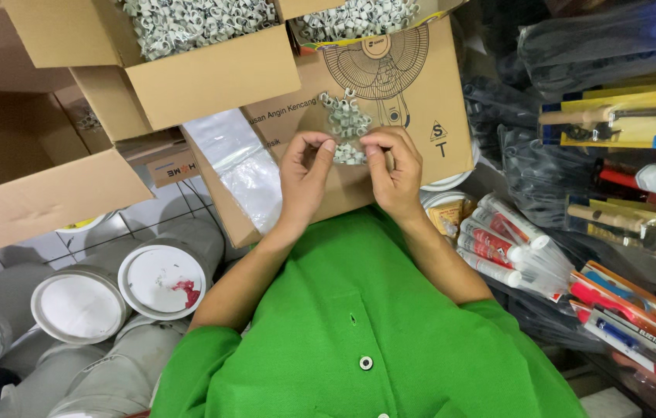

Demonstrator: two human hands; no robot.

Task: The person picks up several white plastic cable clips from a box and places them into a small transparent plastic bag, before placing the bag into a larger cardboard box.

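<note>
Two bare hands are in view, the left grip (pixel 302 174) and the right grip (pixel 396 172), sharing one small clear plastic bag of white clips (pixel 346 128). Two open brown cardboard boxes heaped with loose white clips (pixel 212 73) (pixel 390 85) sit ahead. Two round white-lidded pails (pixel 78 306) (pixel 162 281) stand below left. One empty clear plastic bag (pixel 244 166) lies between them. The white sealant tubes (pixel 502 244) at right overlap too much to count.

upper left: open cardboard boxes (pixel 188 77) heaped with small grey-white clips | centre: cardboard box with a fan drawing (pixel 413 85), empty plastic bags (pixel 247 166) | lower left: white-capped grey pipes (pixel 80 306) | right: bagged sealant tubes (pixel 510 248), packaged tools (pixel 630 124)
</note>
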